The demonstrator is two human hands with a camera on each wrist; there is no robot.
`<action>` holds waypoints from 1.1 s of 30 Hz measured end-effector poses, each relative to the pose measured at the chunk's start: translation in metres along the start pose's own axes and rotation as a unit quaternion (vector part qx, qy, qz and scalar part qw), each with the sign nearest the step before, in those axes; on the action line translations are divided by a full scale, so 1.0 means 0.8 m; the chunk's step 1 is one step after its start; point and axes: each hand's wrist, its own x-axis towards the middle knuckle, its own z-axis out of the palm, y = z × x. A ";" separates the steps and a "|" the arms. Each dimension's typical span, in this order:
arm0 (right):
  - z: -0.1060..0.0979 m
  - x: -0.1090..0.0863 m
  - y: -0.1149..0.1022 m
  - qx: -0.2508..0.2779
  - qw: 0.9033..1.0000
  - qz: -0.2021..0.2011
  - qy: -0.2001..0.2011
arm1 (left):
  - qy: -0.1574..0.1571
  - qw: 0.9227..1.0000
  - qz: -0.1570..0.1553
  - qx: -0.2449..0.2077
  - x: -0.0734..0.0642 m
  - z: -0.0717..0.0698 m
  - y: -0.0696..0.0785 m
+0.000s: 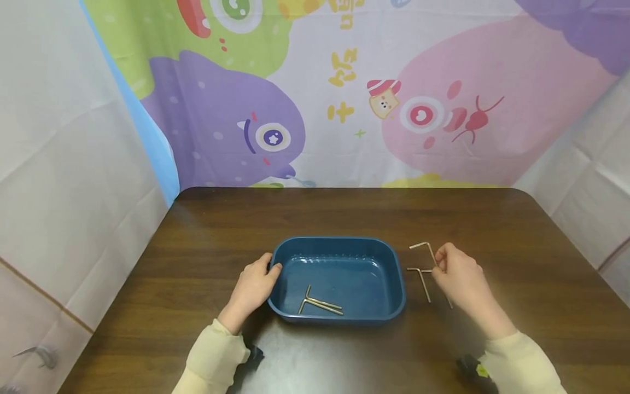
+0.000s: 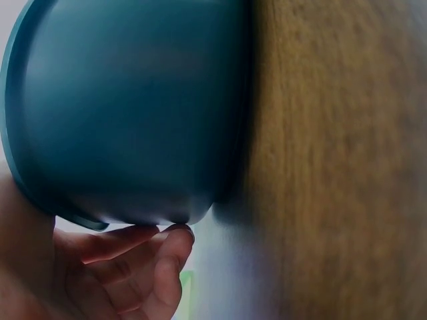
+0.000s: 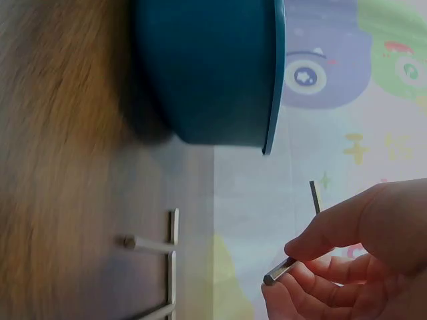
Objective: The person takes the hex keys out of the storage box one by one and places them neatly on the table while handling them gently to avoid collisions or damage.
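Observation:
A blue rectangular plastic basin (image 1: 339, 319) stands on the table. My left hand (image 1: 253, 285) holds its left end, with the thumb over the rim and the fingers against the outer wall (image 2: 133, 113). Two brass-coloured hex keys (image 1: 322, 304) lie inside, towards the front left. Right of the basin, my right hand (image 1: 459, 273) pinches another L-shaped hex key (image 1: 420, 245) between thumb and fingers, raised above the table. Below it, more hex keys (image 1: 424, 287) lie on the wood, partly hidden by the hand; the right wrist view shows them blurred (image 3: 172, 230).
The dark brown wooden table (image 1: 206, 230) has rounded far corners. A curtain (image 1: 339, 148) printed with cartoon monsters hangs behind it, and pale cloth (image 1: 74, 137) hangs at the sides.

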 end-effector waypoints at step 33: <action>-0.007 -0.028 0.095 -0.039 0.991 0.089 -0.087 | -0.002 1.000 0.005 -0.001 -0.001 0.001 -0.001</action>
